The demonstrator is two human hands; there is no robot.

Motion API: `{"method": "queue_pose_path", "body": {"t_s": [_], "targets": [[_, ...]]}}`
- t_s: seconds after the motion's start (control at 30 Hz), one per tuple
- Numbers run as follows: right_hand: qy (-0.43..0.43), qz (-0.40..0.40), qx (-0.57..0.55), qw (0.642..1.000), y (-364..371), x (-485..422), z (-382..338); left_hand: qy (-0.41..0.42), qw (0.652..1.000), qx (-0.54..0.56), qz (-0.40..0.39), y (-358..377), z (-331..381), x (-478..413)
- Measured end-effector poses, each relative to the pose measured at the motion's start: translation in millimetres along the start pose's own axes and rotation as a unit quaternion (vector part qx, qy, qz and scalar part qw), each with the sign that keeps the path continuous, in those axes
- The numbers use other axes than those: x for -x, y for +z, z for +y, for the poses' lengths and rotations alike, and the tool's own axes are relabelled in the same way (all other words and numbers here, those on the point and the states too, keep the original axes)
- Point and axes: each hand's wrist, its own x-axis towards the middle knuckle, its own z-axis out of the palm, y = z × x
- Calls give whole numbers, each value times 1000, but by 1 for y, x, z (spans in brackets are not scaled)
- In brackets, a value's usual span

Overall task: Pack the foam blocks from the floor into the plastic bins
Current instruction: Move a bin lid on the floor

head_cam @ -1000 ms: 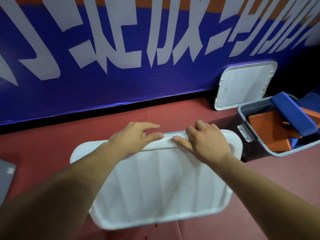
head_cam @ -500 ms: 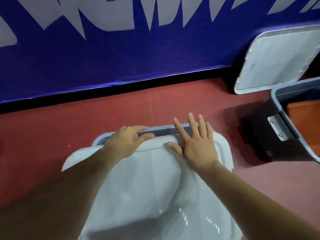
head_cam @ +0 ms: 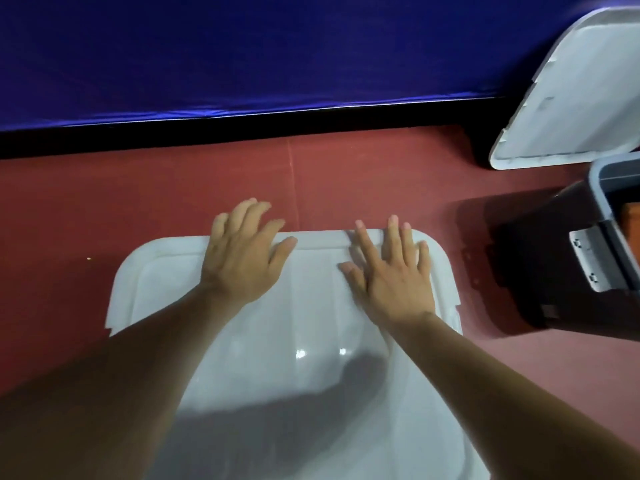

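Note:
A white plastic lid (head_cam: 311, 341) lies flat over the bin in front of me and hides the bin below it. My left hand (head_cam: 242, 258) presses on the lid near its far edge with fingers spread straight. My right hand (head_cam: 391, 271) lies flat on the lid's far right part, fingers straight and reaching the rim. At the right edge stands a second grey bin (head_cam: 602, 209) without a lid, with a sliver of orange foam block (head_cam: 631, 220) showing inside.
Another white lid (head_cam: 575, 98) leans against the blue wall banner (head_cam: 277, 46) at the top right. The open bin has a metal latch (head_cam: 588, 261) on its near side. Red floor (head_cam: 138, 188) runs between the lid and the wall.
The lid has come down level over the bin, whose far rim no longer shows. Both hands went from gripping its far edge to lying flat on top. The view tilted downward.

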Motion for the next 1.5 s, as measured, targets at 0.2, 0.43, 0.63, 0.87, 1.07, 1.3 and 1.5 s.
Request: {"method": "queue_pose_path", "body": {"t_s": [0.2,0.43,0.63,0.87,1.07,1.3,1.5], "targets": [[57,-12,-24,998,2,23,-12,-24,991,-53,-124,10,9,51],[91,-62,-18,994,21,95,-4,-52,986,-43,-150,13,31,110],[90,-40,-17,995,41,106,-6,-87,977,-75,-177,22,36,118],[94,-25,-7,995,47,104,-5,-86,979,-88,-160,24,36,120],[91,-33,-81,992,19,121,9,19,987,-93,-130,6,53,117],[184,-21,-56,981,24,154,74,100,987,-54,-114,29,173,87],[272,2,-212,939,50,153,84,121,983,-80,-113,62,199,82]]}}
